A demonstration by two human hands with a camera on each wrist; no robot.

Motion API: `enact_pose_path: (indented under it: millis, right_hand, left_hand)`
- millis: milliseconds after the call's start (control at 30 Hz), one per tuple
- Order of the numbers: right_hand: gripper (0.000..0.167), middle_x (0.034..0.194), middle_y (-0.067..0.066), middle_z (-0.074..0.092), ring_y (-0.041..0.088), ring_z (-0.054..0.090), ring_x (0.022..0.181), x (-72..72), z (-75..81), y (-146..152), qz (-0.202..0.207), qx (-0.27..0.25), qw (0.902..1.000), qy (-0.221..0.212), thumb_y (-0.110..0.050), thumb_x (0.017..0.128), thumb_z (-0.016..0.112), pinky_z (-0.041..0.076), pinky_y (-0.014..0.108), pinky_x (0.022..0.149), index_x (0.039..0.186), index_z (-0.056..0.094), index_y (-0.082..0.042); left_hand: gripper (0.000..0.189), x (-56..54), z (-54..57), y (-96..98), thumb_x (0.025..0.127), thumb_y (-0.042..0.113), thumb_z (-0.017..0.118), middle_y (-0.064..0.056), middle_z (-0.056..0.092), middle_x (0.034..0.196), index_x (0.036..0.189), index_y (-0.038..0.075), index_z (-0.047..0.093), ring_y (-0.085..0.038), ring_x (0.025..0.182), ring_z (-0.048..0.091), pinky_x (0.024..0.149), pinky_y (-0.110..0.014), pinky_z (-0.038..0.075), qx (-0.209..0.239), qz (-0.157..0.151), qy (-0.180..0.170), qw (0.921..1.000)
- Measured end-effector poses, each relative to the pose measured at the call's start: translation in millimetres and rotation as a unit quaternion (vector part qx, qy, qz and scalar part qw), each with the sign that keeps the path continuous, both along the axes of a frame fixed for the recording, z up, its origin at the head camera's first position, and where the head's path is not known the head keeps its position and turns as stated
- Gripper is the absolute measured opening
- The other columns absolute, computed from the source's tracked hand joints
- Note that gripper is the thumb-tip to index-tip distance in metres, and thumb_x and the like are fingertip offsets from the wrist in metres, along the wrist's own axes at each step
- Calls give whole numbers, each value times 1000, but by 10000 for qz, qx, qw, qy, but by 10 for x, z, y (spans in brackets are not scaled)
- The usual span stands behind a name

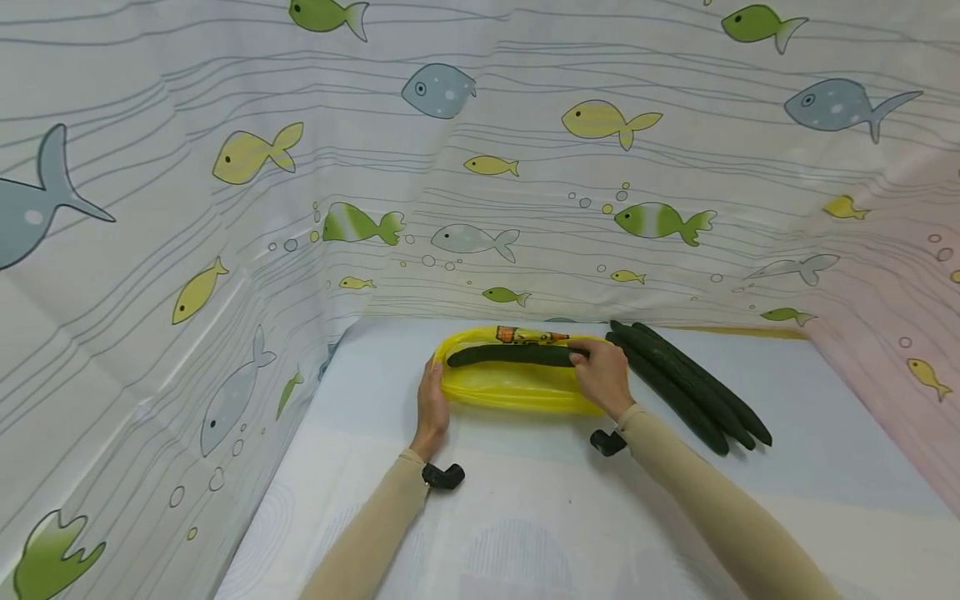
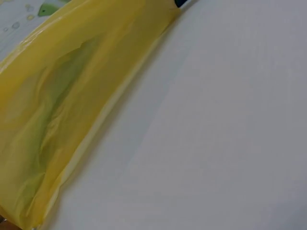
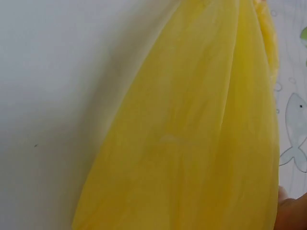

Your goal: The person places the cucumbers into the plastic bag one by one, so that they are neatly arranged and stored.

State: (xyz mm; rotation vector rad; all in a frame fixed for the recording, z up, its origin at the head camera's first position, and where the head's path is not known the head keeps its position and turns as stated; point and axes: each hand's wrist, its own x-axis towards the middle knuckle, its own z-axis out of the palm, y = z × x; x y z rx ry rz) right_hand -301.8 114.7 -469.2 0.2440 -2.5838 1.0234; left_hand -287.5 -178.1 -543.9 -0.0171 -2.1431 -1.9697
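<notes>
A yellow plastic bag point(image 1: 517, 402) lies with its mouth spread wide toward me, an orange and red print on its upper rim. My left hand point(image 1: 432, 408) holds the bag's left edge. Across the opening stretches a dark green cucumber point(image 1: 510, 355), whose right end my right hand point(image 1: 604, 375) grips at the bag's right side. In the left wrist view a greenish shape shows through the thin yellow plastic point(image 2: 72, 100). The right wrist view is mostly filled by the bag's folds point(image 3: 192, 134), with part of a hand point(image 3: 292, 213) at the lower right corner.
Several more cucumbers point(image 1: 686, 383) lie side by side on the white table point(image 1: 517, 508), right of the bag. A fish-patterned curtain point(image 1: 525, 192) encloses the table at the back and sides. Each wrist carries a small black camera point(image 1: 444, 476).
</notes>
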Motion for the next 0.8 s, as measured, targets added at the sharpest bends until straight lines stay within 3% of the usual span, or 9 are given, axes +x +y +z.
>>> enact_pose_path:
  millis: [33, 267, 433, 633, 800]
  right_hand:
    - [25, 113, 23, 79, 42, 72, 91, -16, 1, -13, -46, 49, 10000, -12, -6, 100, 64, 56, 57, 91, 118, 79, 4]
    - [31, 119, 23, 77, 43, 70, 101, -155, 44, -64, -201, 75, 9982, -562, -7, 102, 57, 50, 59, 102, 123, 76, 5]
    - [34, 124, 23, 75, 43, 69, 113, -299, 51, -54, -199, 367, 9929, -1114, -7, 103, 54, 52, 56, 102, 127, 74, 5]
    - [34, 128, 26, 73, 45, 68, 119, -440, 41, -52, -18, 838, 9882, -1286, -6, 104, 55, 53, 57, 105, 130, 70, 8]
    - [35, 130, 27, 71, 45, 67, 120, -502, -3, -33, 63, 1073, 9811, -1611, -4, 104, 58, 52, 57, 106, 134, 67, 10]
  left_hand:
    - [64, -3, -7, -1, 115, 43, 23, -11, 32, 173, 167, 8, 30, -29, 162, 26, 133, -48, 16, 4, 7, 4, 10000]
    - [61, -7, 2, 16, 114, 42, 24, -9, 39, 169, 164, 8, 37, -27, 158, 33, 132, -48, 19, 107, -36, 47, 9999]
    - [60, -19, 21, 8, 114, 39, 25, -11, 41, 168, 164, 8, 38, -29, 157, 35, 131, -49, 21, 173, -21, 51, 9998]
    - [59, -49, 33, -19, 114, 36, 26, -12, 42, 167, 163, 6, 38, -32, 156, 35, 130, -50, 22, 482, -70, 163, 9987]
    - [59, -31, 13, -12, 114, 37, 26, -9, 41, 168, 163, 7, 38, -29, 158, 34, 131, -49, 21, 383, -39, 62, 9992]
